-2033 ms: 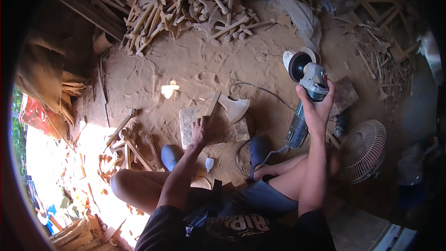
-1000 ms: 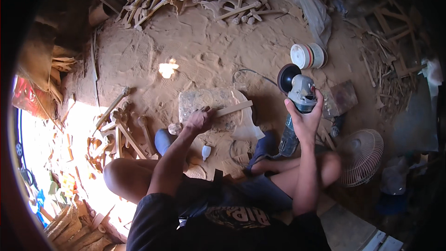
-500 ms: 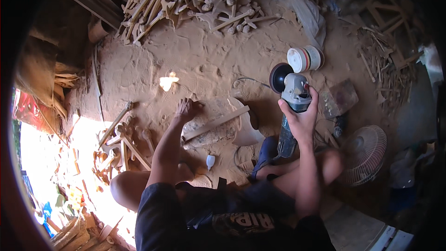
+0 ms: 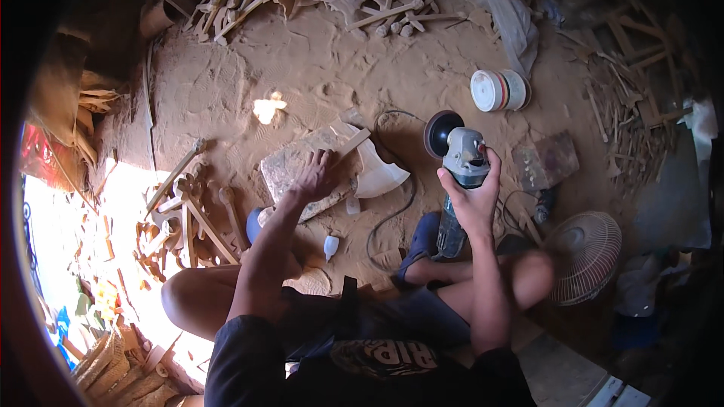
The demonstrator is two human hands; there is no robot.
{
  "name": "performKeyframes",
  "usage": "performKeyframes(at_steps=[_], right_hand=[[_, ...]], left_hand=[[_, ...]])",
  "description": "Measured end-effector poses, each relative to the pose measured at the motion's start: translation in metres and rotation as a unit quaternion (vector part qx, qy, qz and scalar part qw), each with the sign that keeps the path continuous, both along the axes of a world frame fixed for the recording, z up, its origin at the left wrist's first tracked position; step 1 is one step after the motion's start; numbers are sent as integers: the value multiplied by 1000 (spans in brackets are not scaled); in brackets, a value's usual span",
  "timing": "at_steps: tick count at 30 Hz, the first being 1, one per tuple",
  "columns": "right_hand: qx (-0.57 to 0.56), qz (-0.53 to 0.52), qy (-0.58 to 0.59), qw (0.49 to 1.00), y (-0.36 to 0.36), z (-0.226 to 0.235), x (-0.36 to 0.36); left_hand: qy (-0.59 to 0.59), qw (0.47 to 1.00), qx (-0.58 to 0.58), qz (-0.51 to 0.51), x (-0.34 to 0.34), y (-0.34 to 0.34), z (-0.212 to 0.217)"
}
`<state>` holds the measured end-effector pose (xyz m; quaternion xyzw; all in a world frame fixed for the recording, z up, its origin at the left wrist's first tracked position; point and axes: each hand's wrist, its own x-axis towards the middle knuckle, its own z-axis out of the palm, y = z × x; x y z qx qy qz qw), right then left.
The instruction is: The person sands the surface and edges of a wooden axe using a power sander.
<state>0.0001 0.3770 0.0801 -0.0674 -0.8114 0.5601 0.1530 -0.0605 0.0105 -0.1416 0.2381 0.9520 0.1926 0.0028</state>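
My right hand grips an angle grinder by its body, below the head. The grinder carries a round dark sanding disc, raised to the right of the work block and touching nothing. My left hand is curled over a wooden piece, a straight strip with a broad, pale, curved plate beside it. Its palm side is hidden. Underneath lies a flat, worn block on the sandy ground. A small white bottle stands near my legs.
Piled wooden parts fill the far side; more parts lie left. A white tub, a stained block and a fan are on the right. A cable curves beside the work block.
My left hand has moved from the block onto the wooden piece, which has shifted up and left, its strip now tilted more steeply. The grinder has shifted slightly left, still in my right hand.
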Motion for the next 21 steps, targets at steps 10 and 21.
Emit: performKeyframes(at_steps=[10, 21], right_hand=[[93, 66, -121, 986, -29, -75, 55], [102, 114, -254, 955, -48, -88, 43]], left_hand=[[-65, 996, 54, 42, 6, 31, -16], [-69, 994, 40, 81, -5, 42, 3]])
